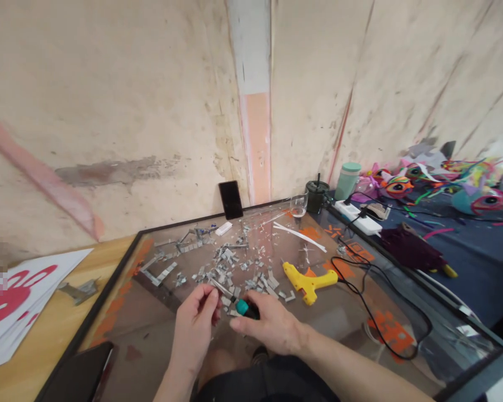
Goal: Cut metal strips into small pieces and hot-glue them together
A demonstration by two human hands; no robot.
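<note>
My right hand (270,324) is closed around a screwdriver (242,307) with a teal and black handle. Its metal shaft points up and left, towards the fingertips of my left hand (195,318). Those fingers are pinched together beside the screwdriver's tip; whatever small thing they hold is hidden. Just beyond both hands, a loose pile of small grey metal pieces (226,258) spreads over the glass tabletop (151,329).
A yellow glue gun (312,283) lies right of my hands, its black cable looping right. White strips (299,237), a drinking glass (298,205) and a propped phone (231,200) stand further back. A dark device (77,373) lies front left. A power strip (357,218) sits right.
</note>
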